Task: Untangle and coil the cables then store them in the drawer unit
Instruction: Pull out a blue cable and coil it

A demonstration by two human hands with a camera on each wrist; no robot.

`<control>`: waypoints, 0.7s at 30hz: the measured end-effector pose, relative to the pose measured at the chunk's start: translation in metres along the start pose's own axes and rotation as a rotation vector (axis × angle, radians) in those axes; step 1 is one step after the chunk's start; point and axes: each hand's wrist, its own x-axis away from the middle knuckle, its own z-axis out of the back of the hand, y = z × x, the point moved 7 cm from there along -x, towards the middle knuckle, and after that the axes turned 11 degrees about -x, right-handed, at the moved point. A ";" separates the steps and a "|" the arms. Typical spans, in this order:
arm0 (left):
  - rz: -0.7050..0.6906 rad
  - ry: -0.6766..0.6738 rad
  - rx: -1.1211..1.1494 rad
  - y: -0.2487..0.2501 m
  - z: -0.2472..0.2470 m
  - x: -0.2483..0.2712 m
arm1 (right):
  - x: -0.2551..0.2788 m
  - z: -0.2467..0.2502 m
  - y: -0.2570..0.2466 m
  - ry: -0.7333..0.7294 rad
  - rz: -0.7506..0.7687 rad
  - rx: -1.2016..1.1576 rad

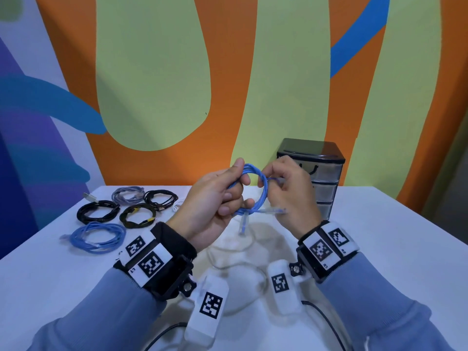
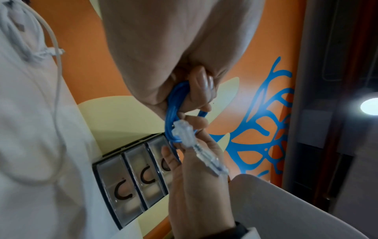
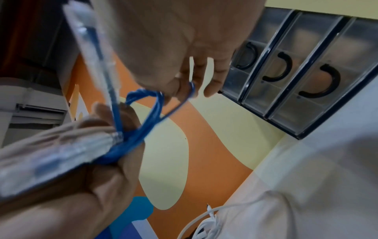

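Observation:
A blue network cable (image 1: 263, 192) wound into a small coil hangs above the white table (image 1: 379, 249). My left hand (image 1: 235, 188) grips the coil's left side, thumb on top and fingers through the ring. My right hand (image 1: 266, 182) pinches the coil's right side. Two clear plugs (image 1: 276, 211) stick out below the coil. In the left wrist view the blue coil (image 2: 174, 113) and a clear plug (image 2: 184, 132) sit between both hands. The right wrist view shows my fingertips (image 3: 210, 90) beside the blue strand (image 3: 190, 88). The black drawer unit (image 1: 326, 178) stands behind, its drawers closed.
Several coiled cables lie at the table's left: grey (image 1: 128, 193), black (image 1: 159, 197), black (image 1: 97, 214), black with yellow (image 1: 138, 215) and light blue (image 1: 98, 236). A white cable (image 1: 177, 206) lies by them. A faint pale cable (image 1: 238, 266) loops under my hands.

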 end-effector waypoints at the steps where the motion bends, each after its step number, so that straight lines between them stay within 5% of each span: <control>1: -0.009 0.003 0.009 0.001 -0.002 0.001 | -0.001 0.002 0.003 0.017 -0.039 -0.094; 5: -0.007 0.015 0.074 0.004 0.007 0.001 | 0.009 -0.012 0.005 -0.074 -0.450 -0.811; 7: 0.004 -0.006 0.099 0.004 0.006 0.002 | 0.009 -0.014 0.003 -0.068 -0.521 -0.916; 13: -0.011 -0.039 0.041 0.001 -0.004 0.003 | 0.006 -0.002 0.005 0.031 -0.464 -0.725; 18: -0.017 -0.004 0.055 0.004 0.007 0.002 | -0.001 0.006 -0.006 -0.006 -0.241 -0.450; 21: -0.047 0.046 0.081 0.011 0.015 0.000 | 0.001 0.007 0.002 -0.082 -0.273 -0.402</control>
